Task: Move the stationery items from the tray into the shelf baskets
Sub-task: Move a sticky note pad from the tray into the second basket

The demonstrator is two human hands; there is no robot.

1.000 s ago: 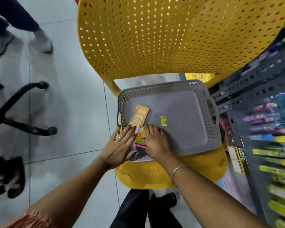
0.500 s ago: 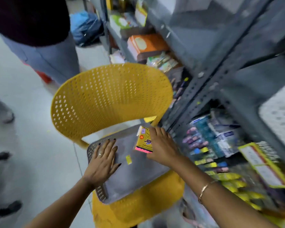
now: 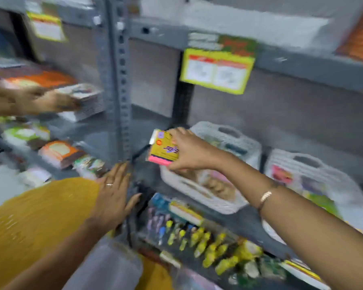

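**Pack held at left shelf basket**

Right hand [image 3: 189, 151]: fingers curl over the far edge of the pack [image 3: 164, 150] and the thumb clamps the near edge. The pack, yellow with a pink edge, sits in the air at the left end of the white basket [image 3: 218, 206] on the shelf.

Left hand [image 3: 113, 195]: fingers straight and close together, thumb spread, holding nothing. It is near the shelf post [image 3: 118, 80], above the chair [image 3: 29, 216]. Contact cannot be told.

Change from 0.5 s ago: the pack was just above the tray [image 3: 109, 266], and the left hand lay flat on that tray. Both are now clear of it.

Print on the pack and on the yellow shelf label [image 3: 217, 71] is blurred and unreadable.
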